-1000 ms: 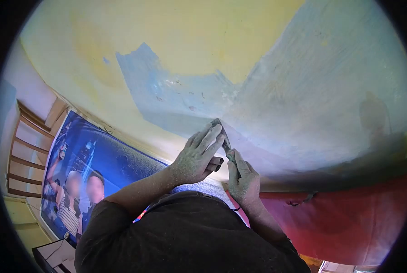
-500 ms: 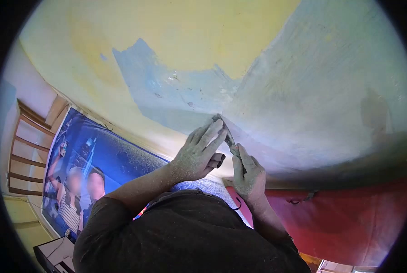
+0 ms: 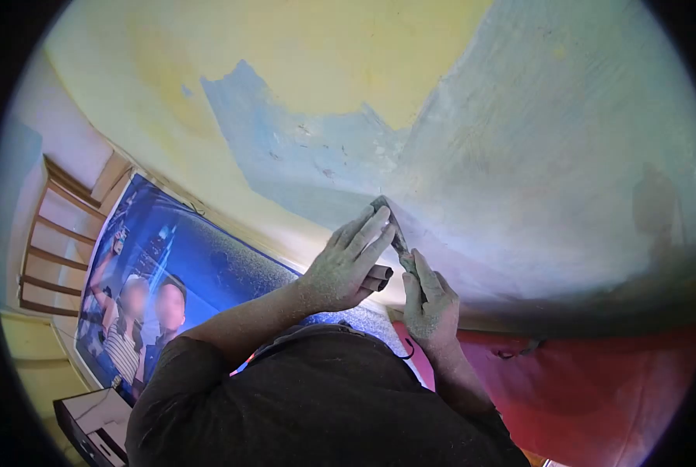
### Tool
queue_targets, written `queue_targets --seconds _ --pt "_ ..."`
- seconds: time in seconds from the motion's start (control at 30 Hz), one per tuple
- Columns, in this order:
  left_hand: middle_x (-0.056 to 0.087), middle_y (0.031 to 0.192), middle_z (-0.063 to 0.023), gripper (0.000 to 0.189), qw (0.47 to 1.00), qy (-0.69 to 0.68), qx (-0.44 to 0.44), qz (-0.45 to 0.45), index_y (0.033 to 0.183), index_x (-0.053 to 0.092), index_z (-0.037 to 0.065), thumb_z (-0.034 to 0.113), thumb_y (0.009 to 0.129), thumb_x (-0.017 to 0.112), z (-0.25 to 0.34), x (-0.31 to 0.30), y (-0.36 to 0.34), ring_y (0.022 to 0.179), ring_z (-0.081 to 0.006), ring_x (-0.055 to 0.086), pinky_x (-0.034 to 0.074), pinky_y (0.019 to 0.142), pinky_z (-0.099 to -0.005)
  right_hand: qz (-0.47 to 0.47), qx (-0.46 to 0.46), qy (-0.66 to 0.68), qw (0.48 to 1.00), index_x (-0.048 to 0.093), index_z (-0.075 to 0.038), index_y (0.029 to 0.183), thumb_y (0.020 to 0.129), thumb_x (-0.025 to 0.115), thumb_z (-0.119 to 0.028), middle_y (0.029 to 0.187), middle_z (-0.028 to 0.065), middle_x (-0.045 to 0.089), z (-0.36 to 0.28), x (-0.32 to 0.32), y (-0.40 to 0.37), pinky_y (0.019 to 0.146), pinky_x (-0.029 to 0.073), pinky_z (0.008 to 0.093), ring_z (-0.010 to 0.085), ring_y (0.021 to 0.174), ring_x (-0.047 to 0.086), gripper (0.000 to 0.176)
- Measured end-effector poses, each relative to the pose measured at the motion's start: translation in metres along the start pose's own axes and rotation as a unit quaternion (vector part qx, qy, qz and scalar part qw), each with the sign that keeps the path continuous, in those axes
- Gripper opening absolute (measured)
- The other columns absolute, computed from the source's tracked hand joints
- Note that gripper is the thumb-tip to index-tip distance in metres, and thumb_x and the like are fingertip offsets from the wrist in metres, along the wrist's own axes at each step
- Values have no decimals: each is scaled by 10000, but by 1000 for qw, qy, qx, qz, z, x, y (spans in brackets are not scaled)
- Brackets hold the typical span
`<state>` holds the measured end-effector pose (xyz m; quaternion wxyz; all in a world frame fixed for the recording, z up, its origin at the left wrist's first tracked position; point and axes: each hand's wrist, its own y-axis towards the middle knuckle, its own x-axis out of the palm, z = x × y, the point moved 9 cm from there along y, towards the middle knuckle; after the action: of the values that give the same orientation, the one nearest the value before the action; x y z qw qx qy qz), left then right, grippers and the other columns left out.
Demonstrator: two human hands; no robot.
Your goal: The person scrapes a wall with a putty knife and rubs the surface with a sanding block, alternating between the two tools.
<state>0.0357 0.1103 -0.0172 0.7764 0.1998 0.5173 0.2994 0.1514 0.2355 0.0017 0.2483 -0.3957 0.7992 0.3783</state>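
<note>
Both my hands are coated in pale dust. My right hand [image 3: 432,307] is closed around the handle of a scraper [image 3: 399,240], whose narrow dark blade points up and left against the painted wall [image 3: 488,179]. The stretched fingers of my left hand [image 3: 344,261] lie along the blade near its tip. A dark rolled-up sheet [image 3: 379,278], which looks like sandpaper, is tucked under the palm of that same hand. Above the blade, a bluish patch [image 3: 247,128] with small chips borders yellow paint.
Below left hangs or lies a blue printed sheet [image 3: 216,265] with a photo of two people, sprinkled with dust. A wooden slatted rack [image 3: 56,253] stands at far left, a box-like object [image 3: 95,420] beneath it. Red cloth [image 3: 566,389] spreads at lower right.
The view has shifted slightly, so the wall and surroundings sit differently in the frame. Both hands and the scraper appear a little further right, and more of the blade shows beside my left fingers.
</note>
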Motion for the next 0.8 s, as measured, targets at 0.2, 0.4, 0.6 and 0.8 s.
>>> queue_targets --seconds 0.2,0.4,0.6,0.8 --pt "328 1784 -340 902 999 36 -23 30 1675 419 -68 146 900 829 -4 -6 2 1637 -541 384 415 1267 -599 -44 11 -16 999 662 -25 1529 1085 729 -175 1070 252 796 -2 11 9 717 627 534 409 813 785 473" --pt "294 1801 -321 920 999 3 -39 -10 1703 372 -43 180 934 824 4 30 -11 1669 -517 334 390 1295 -600 -55 -9 17 998 622 -44 1582 1100 709 -176 1125 217 811 27 6 -11 781 638 536 427 884 794 507" --pt "297 1798 -322 941 993 77 -84 32 1702 356 -54 191 927 830 -14 -8 -10 1670 -521 322 390 1293 -598 -50 -53 -1 997 650 -56 1555 1097 714 -184 1008 219 776 9 32 18 723 618 541 435 831 775 480" --pt "273 1805 -330 920 999 11 -50 5 1688 390 -66 179 921 835 -6 10 -16 1673 -516 314 394 1295 -586 -58 -8 4 998 616 -44 1584 1094 712 -159 1049 272 772 23 27 -6 775 619 561 467 898 781 512"
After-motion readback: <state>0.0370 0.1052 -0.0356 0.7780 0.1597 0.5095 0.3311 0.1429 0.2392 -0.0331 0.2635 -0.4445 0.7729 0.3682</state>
